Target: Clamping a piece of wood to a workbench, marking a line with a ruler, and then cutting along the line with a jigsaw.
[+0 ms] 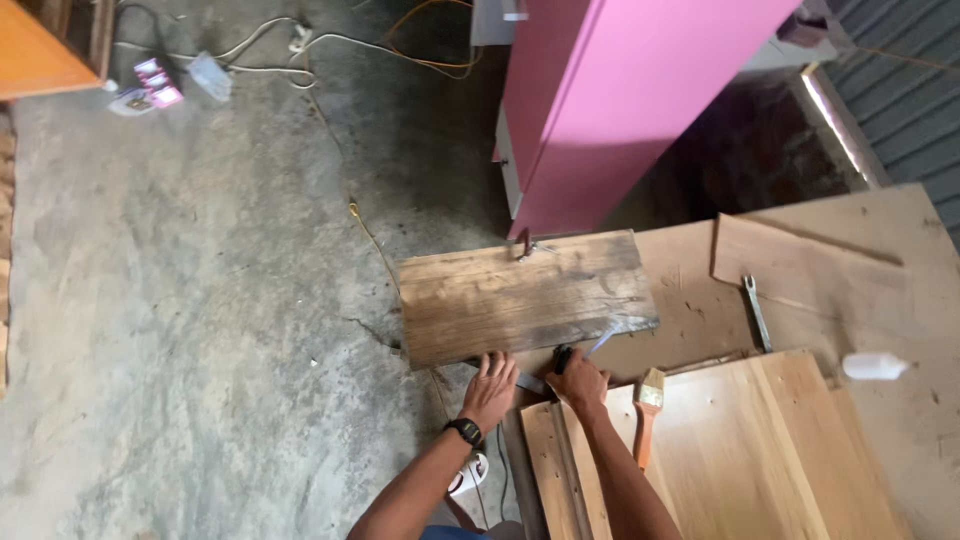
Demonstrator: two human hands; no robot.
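Both hands sit at the near edge of the dark board [525, 298]. Left hand [490, 385] lies flat and open, pressing. Right hand [578, 380] grips a dark tool [562, 358], I think. I judge we're marking or cutting; next I hold steady.

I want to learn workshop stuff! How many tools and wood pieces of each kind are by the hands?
Dark wooden board: 1
Light wooden panel: 1
Paintbrush: 1
Spanner: 1
White squeeze bottle: 1
Total: 5
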